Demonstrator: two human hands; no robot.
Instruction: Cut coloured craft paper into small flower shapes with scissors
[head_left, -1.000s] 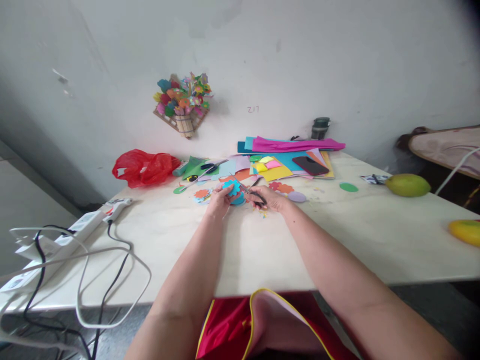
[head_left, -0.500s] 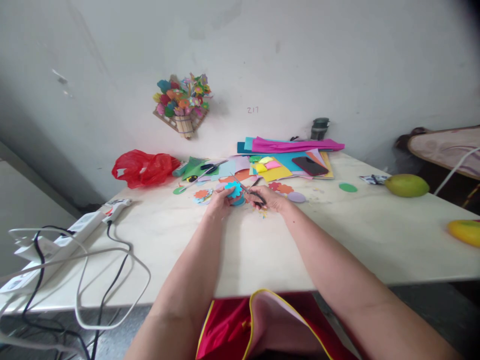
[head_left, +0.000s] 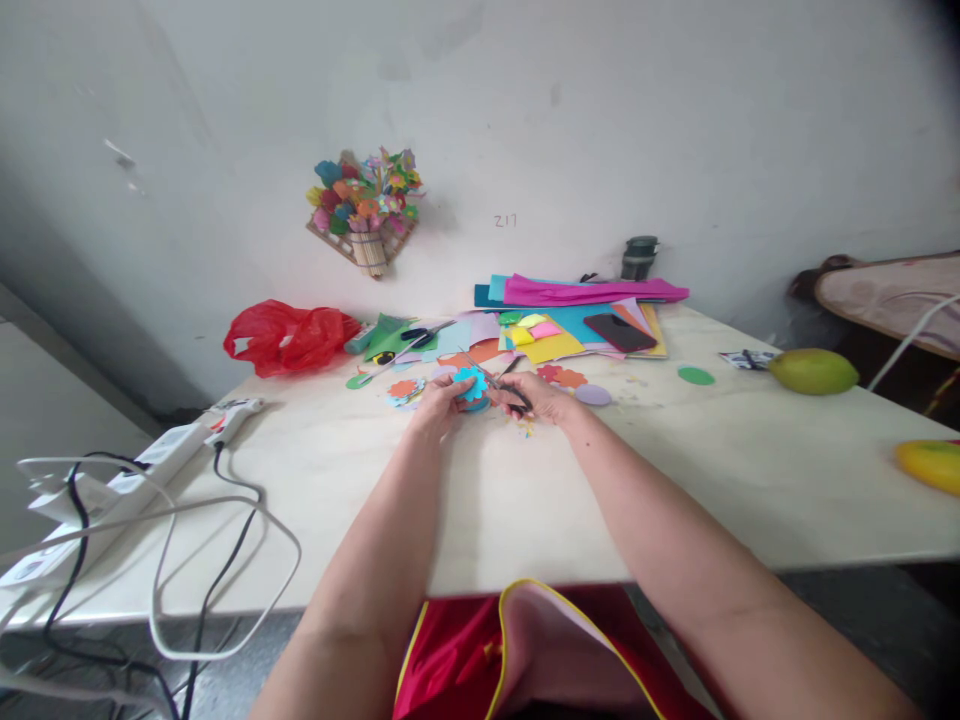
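Note:
Between thumb and fingers, my left hand (head_left: 441, 402) pinches a blue scalloped paper flower (head_left: 472, 383). My right hand (head_left: 541, 398) is wrapped round the dark handles of a pair of scissors (head_left: 495, 382), whose blades point up and left at the flower's right edge. Whether the blades touch the paper is too small to tell. Under my hands lies another blue paper piece, partly hidden. Orange paper flowers (head_left: 572, 379) and a lilac paper circle (head_left: 594, 396) lie just right of my right hand. More cut flowers (head_left: 403, 389) are left of my left hand.
Coloured paper sheets (head_left: 559, 347), a phone (head_left: 620, 332) and a second pair of scissors (head_left: 424, 333) lie at the back. A red plastic bag (head_left: 289, 335) sits back left. A power strip (head_left: 112, 500) with loose cables occupies the left edge. A green mango (head_left: 814, 371) rests at right.
The blue flower has shifted and turned slightly in my left hand, a little to the right and down. My right hand and the scissors stay almost in place.

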